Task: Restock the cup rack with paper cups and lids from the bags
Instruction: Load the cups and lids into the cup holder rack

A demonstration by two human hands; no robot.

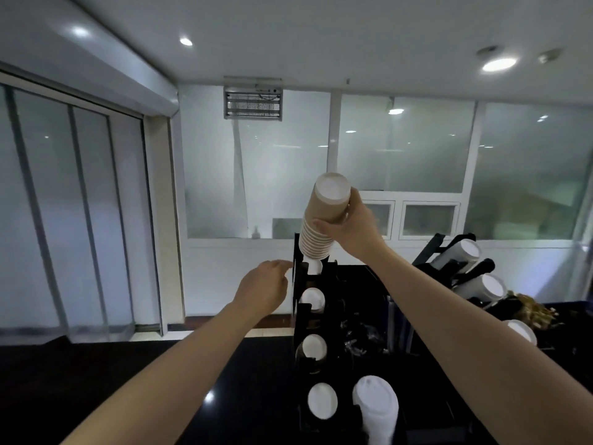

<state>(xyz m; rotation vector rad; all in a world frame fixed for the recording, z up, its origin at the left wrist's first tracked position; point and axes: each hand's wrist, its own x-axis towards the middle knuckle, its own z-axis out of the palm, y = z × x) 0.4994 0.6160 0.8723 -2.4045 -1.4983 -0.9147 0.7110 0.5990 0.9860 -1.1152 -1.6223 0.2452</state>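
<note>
Gripping cup stack (322, 216), right hand (349, 223).

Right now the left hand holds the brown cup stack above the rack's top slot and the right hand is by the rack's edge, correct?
Hands are swapped. In the head view the right hand holds the brown cup stack above the rack's top slot, and the left hand is by the rack's edge, gripping nothing.
</note>
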